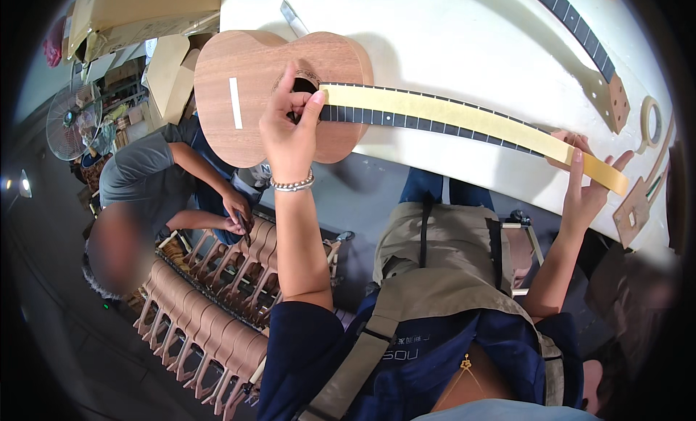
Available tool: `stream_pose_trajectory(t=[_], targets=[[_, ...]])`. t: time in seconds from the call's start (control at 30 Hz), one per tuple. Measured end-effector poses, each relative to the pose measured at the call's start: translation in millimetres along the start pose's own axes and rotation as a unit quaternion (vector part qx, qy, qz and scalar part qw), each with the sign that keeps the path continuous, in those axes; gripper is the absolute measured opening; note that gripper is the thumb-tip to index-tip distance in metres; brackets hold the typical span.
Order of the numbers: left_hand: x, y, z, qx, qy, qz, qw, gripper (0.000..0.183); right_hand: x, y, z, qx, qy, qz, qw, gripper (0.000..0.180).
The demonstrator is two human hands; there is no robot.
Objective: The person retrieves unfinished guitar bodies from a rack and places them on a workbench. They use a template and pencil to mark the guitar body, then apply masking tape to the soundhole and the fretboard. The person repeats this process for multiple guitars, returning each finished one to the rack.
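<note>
A ukulele body of brown wood [255, 62] lies on the white worktable, a white strip stuck across its top. Its dark fretboard [402, 119] stretches to the right. Yellow masking tape [435, 101] runs lengthwise over the fretboard, leaving both fretted edges showing. At the soundhole, my left hand [293, 116] pinches the tape's left end between thumb and finger. My right hand [584, 181] is at the headstock end with its fingers around the tape roll [614, 177], seen nearly edge-on. The headstock is mostly hidden behind the tape and this hand.
Another neck with a dark fretboard [576, 26] lies at the upper right, beside a tape roll [651, 122]. A metal tool [293, 18] lies behind the body. At the left, a co-worker [147, 171] sits by racks of wooden necks and bodies [212, 307]. A fan [70, 116] stands farther left.
</note>
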State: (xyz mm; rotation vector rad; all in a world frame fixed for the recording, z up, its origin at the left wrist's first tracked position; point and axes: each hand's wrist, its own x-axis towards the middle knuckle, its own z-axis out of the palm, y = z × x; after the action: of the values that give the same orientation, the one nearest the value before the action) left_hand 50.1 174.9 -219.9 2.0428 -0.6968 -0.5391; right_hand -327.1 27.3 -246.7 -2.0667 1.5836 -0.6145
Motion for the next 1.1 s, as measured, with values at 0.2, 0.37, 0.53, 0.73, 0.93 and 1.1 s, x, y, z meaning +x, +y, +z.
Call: stream_pose_trajectory(t=[0.2, 0.37, 0.53, 0.73, 0.93, 1.1], targets=[[0, 3, 2, -0.042, 0.008, -0.013, 0.999, 0.06, -4, 18, 10, 0.075, 0.025, 0.031, 0.996, 0.043], [3, 2, 6, -0.028, 0.017, 0.004, 0.999, 0.06, -5, 7, 12, 0.078, 0.056, 0.028, 0.995, 0.06], [-14, 3, 21, 0.219, 0.108, 0.193, 0.95, 0.049, -1, -14, 16, 0.105, 0.091, 0.065, 0.988, 0.078], [-35, 0, 28, 0.437, -0.016, 0.25, 0.864, 0.063, 2, -9, 19, 0.082, 0.105, -0.02, 0.991, 0.085], [-57, 17, 67, 0.393, -0.075, 0.236, 0.886, 0.068, -1, -6, 23, -0.091, 0.133, -0.053, 0.985, 0.082], [-116, 70, 177, 0.346, -0.246, 0.295, 0.856, 0.066, 6, -7, 9, -0.005, -0.026, -0.087, 0.996, 0.089]])
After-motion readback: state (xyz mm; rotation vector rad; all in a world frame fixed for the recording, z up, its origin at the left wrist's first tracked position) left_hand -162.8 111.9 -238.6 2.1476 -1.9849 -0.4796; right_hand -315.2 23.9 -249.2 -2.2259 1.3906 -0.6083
